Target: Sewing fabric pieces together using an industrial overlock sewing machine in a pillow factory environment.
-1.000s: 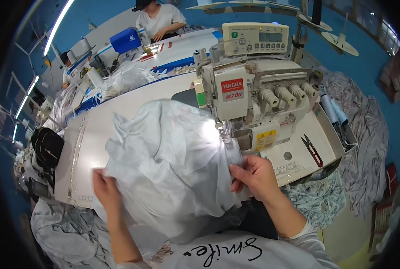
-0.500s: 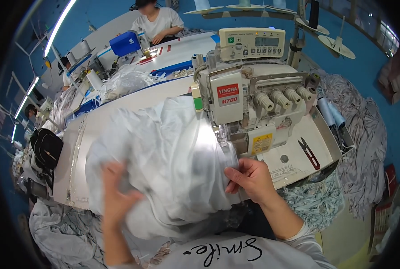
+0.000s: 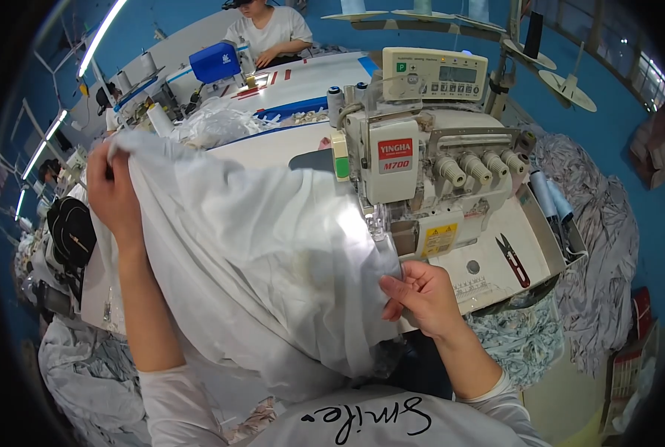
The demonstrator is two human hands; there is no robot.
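A large piece of light grey fabric [image 3: 250,246] spreads over the bed of a white overlock sewing machine [image 3: 392,160] and droops past the table's near edge. Raised at the far left, my left hand [image 3: 115,195] has its fingers closed round the fabric's upper corner and pulls it taut. My right hand [image 3: 425,298] pinches the fabric's edge between thumb and fingers, just in front of the presser foot [image 3: 377,223]. A work light brightens the cloth beside the needle. Part of the fabric lies under the machine head, where its edge is hidden.
Red-handled thread snips [image 3: 514,261] lie on the machine's right bed. Blue thread cones [image 3: 548,192] stand in a side tray. Heaps of grey cloth [image 3: 593,238] and patterned cloth [image 3: 515,335] flank the table. Across the way, a person [image 3: 269,33] sits at another table.
My left hand has moved up and to the left, taking hold of the fabric's corner and spreading it out. My right hand keeps its pinch in nearly the same place.
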